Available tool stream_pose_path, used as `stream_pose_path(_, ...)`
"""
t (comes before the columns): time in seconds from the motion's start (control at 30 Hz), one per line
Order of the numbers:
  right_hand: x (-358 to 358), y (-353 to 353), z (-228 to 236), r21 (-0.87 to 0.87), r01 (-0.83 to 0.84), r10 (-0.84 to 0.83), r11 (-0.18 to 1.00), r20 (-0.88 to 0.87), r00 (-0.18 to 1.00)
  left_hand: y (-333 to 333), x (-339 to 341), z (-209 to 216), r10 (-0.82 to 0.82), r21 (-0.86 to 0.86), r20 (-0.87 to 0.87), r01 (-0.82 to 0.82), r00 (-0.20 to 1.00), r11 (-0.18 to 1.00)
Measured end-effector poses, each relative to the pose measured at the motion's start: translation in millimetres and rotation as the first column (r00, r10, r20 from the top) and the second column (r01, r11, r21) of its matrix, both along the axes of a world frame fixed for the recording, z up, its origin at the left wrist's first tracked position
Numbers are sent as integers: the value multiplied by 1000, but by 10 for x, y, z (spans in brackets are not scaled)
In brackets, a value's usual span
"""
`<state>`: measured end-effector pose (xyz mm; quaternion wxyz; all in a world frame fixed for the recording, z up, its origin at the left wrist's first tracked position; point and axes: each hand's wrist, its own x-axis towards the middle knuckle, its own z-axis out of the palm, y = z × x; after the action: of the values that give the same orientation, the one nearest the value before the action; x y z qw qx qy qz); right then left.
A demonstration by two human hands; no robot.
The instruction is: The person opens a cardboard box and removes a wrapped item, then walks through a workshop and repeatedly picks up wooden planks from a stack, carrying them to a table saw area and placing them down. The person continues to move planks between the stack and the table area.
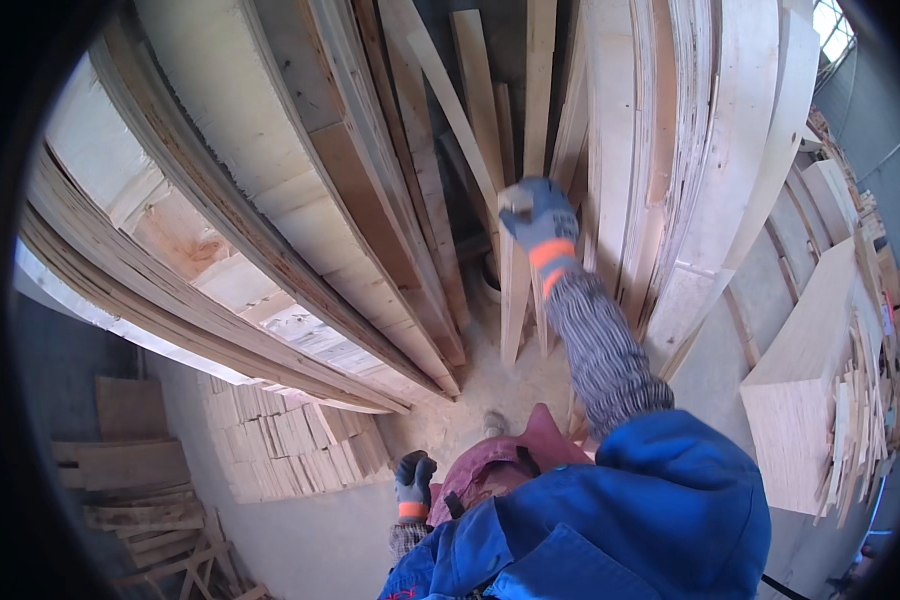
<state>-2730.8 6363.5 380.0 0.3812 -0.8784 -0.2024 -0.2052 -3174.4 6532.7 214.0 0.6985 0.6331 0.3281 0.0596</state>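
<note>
My right hand (542, 212), in a grey work glove with an orange cuff, reaches forward among upright boards. Its fingers are curled round the edge of a narrow pale wooden plank (513, 305) that stands on end. Other narrow planks (540, 75) lean just behind and beside it. Low down near my body, my left hand (412, 478) wears a matching glove. Its fingers are curled in, and I see nothing held in them.
Tall stacks of plywood boards (300, 190) lean on the left, and more long boards (705, 170) lean on the right. Cut wooden blocks (290, 445) are piled on the floor at left. Scrap wood (150, 510) lies at lower left. A pale panel stack (795, 400) stands at right.
</note>
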Motion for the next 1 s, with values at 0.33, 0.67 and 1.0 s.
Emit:
stream_pose_path(0.33,-2239,-584,45,3,-179,179,984,55,982,-267,511,245,-362,211,128,331,923,920)
stream_pose_path(0.67,-3915,-496,-526,107,-43,12,993,276,961,-918,995,192,-856,607,385,605,344,516)
stream_pose_path(1.0,-5326,-1040,-850,102,172,-194,980,275,941,-1435,-229,187,-900,662,375,615,225,429)
